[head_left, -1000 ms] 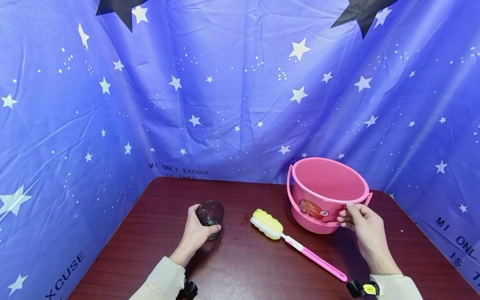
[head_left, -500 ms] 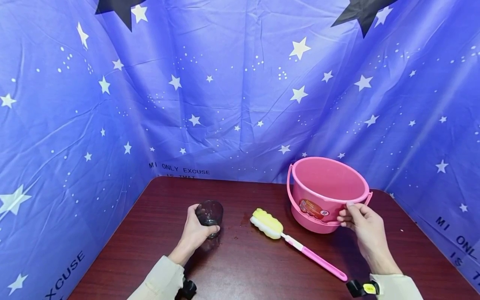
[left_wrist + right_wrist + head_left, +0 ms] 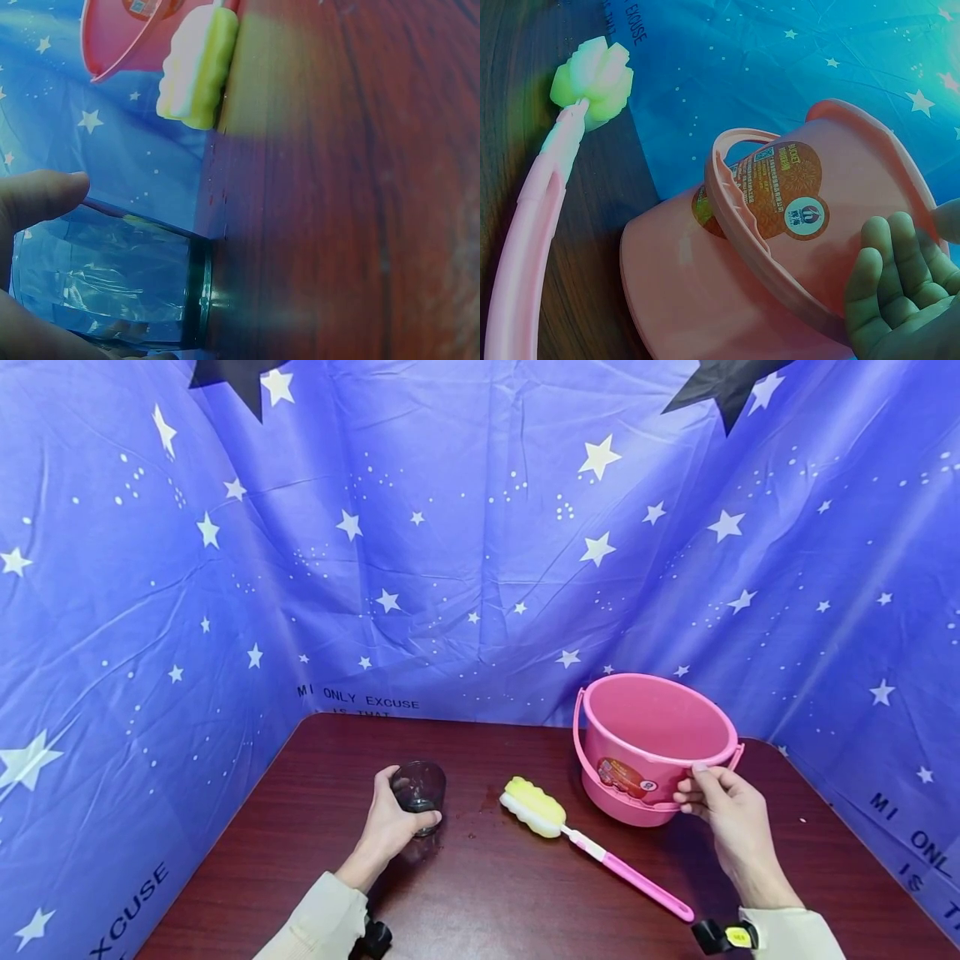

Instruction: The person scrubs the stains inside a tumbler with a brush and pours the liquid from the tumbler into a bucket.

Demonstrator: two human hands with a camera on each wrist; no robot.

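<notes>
My left hand [image 3: 388,822] grips a dark transparent drinking glass [image 3: 422,787] from its left side, thumb across the near face. In the left wrist view the base of this glass [image 3: 196,292] meets the tabletop. On the right, a pink bucket [image 3: 645,797] stands on the table, its handle [image 3: 739,217] hanging down across the labelled front. My right hand [image 3: 731,818] holds the bucket's near right rim, thumb at the edge and curled fingers [image 3: 900,255] against the outer wall. Between the hands lies a sponge brush [image 3: 534,808] with a yellow-and-white head and pink handle, untouched.
The dark red wooden table [image 3: 480,902] has a few small water drops near the brush head. A blue star-patterned curtain [image 3: 480,568] encloses the back and both sides. Each wrist wears a black strapped camera.
The glass and left hand have shifted very slightly left. The bucket, the right hand and the sponge brush stay where they were.
</notes>
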